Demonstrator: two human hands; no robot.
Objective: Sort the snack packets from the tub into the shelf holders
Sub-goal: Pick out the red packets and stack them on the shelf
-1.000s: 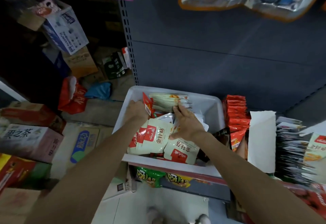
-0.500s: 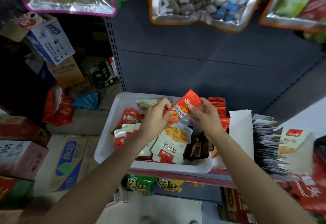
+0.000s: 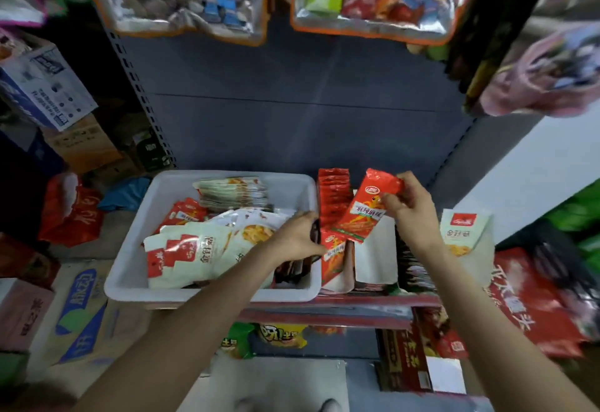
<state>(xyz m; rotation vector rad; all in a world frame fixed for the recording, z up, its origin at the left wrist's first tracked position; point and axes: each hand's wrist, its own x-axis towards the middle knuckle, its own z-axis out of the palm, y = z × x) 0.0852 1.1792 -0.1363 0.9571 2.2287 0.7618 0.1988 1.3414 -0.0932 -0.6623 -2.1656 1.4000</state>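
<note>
Grey shop shelf point(image 3: 292, 126) fills frame centre. White plastic tub point(image 3: 130, 277) at lower left holds many cream and red snack packets point(image 3: 185, 252): most sorting left. Right hand point(image 3: 410, 213) pinches long red snack packet point(image 3: 363, 208) above red-packet holder row point(image 3: 334, 191). Left hand point(image 3: 297, 233) at tub's right rim, grip unclear.

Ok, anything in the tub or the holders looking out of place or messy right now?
Mostly the white tub: the cream packets lie fanned and tilted, not stacked, with red packets half buried behind. The red packet in the right hand hangs tilted over the red row, not yet slotted.
</note>
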